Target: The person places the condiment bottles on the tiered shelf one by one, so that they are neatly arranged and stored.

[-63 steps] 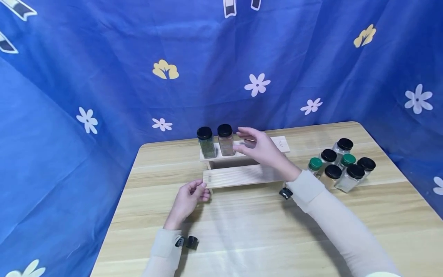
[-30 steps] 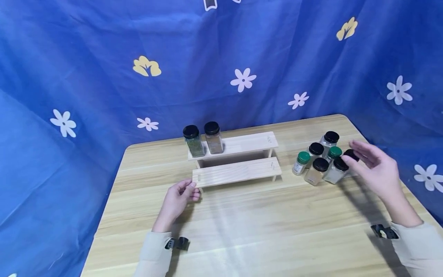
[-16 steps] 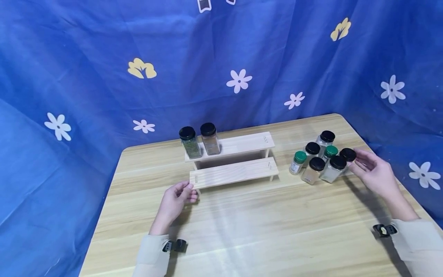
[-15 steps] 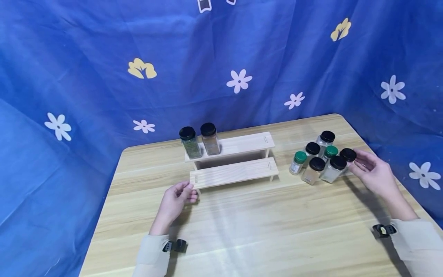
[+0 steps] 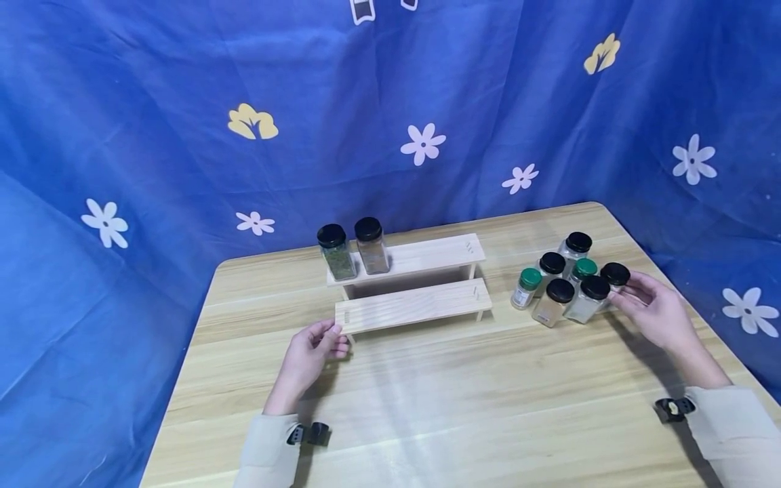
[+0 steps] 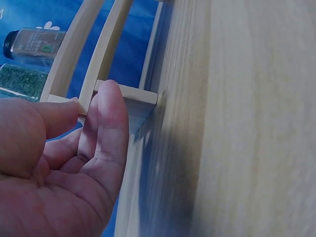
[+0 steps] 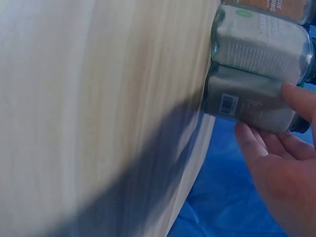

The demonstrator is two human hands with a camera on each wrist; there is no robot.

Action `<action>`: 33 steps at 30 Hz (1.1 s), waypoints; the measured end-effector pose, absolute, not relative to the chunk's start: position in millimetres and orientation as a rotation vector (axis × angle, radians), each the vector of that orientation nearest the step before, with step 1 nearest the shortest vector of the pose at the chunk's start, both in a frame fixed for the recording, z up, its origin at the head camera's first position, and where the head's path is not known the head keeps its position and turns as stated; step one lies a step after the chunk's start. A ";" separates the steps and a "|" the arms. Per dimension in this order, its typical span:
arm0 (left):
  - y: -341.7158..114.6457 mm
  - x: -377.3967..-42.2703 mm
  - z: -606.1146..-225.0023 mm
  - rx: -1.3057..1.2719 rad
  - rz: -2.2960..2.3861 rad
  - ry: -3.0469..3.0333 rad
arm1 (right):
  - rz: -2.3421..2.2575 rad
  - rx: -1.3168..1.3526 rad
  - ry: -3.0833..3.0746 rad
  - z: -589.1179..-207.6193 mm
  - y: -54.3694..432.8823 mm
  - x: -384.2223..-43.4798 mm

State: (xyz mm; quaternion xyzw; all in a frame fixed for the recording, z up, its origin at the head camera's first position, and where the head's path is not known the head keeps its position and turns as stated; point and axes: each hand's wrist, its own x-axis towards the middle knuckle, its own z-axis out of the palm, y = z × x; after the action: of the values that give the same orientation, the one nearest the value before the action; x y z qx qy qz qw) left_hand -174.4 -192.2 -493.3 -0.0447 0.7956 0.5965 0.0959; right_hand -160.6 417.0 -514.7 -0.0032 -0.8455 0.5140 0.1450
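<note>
The left sleeve (image 5: 265,444), a black band (image 5: 295,434) at its cuff, comes up from the near edge; the left hand (image 5: 306,356) pinches the left end of the lower shelf (image 5: 415,305), thumb and fingers drawn narrow on the wood; on the upper shelf (image 5: 433,256), behind it, the herb jar (image 5: 339,263) stands upright at the left end, and the brown jar (image 5: 373,257) upright just to its right; both have black lids.

Well to the right of the shelves, seven jars stand close together on the table (image 5: 427,407); leftmost is a small jar (image 5: 523,296) with a green lid; next come the tan jar (image 5: 549,312) in front and a black-lidded jar (image 5: 551,264) behind; then another green lid (image 5: 584,268), with the back jar (image 5: 576,245) beyond it and the white jar (image 5: 586,308) before it; the right jar (image 5: 615,274), black-lidded, ends the group, upright and touching the white jar; the right hand (image 5: 655,315) holds it between thumb and fingertips; in the right wrist view its barcode (image 7: 228,103) shows, beside the table's edge; a blue curtain (image 5: 342,152) hangs behind.
</note>
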 end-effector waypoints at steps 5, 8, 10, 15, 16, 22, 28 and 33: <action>-193.1 -173.2 -495.1 -0.134 1.768 2.359 | 1.505 -0.057 -2.408 -508.0 415.7 -157.0; -193.9 -172.7 -494.6 -0.136 1.774 2.360 | 1.467 -0.089 -2.393 -497.3 417.4 -155.6; -194.4 -172.4 -493.9 -0.136 1.774 2.360 | 1.439 -0.090 -2.377 -488.5 418.7 -155.2; -195.6 -171.6 -492.0 -0.131 1.779 2.359 | 1.432 -0.064 -2.305 -466.7 416.5 -156.8; -195.7 -171.5 -491.8 -0.131 1.781 2.360 | 1.441 -0.062 -2.291 -462.6 415.1 -157.4; -194.8 -171.0 -490.9 -0.140 1.778 2.366 | 1.425 -0.063 -2.268 -438.7 401.8 -160.6; -193.5 -171.3 -491.3 -0.133 1.764 2.382 | 1.412 0.020 -2.267 -420.1 377.2 -170.3; -192.4 -172.8 -493.4 -0.132 1.771 2.376 | 1.490 0.167 -2.243 -412.8 345.8 -185.2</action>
State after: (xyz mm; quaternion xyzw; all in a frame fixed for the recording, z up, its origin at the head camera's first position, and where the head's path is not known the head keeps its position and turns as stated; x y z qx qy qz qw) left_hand -172.8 -192.4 -493.4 -0.0442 0.7979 0.5947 0.0874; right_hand -185.2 345.8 -412.8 0.0603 -0.8110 0.5388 0.2199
